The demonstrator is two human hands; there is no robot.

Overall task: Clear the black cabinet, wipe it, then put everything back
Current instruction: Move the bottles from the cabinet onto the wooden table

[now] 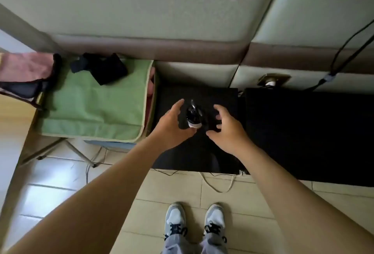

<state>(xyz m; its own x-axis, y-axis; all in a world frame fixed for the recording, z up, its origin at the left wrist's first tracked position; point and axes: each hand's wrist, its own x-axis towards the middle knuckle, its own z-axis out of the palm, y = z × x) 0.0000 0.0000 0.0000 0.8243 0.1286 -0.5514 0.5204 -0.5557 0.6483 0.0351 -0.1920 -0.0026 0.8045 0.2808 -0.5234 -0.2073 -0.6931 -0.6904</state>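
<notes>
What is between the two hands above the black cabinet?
In the head view, a dark bottle stands on the black cabinet between the left hand and the right hand.

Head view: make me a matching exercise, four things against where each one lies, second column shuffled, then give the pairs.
Things
1. dark bottle
2. black cloth
3. pink cloth
4. sneakers

Places
A. on the tiled floor
B. on the green cover
C. on the black cabinet, between the left hand and the right hand
D. at the picture's far left edge

Pairs: 1-C, 2-B, 3-D, 4-A
</notes>
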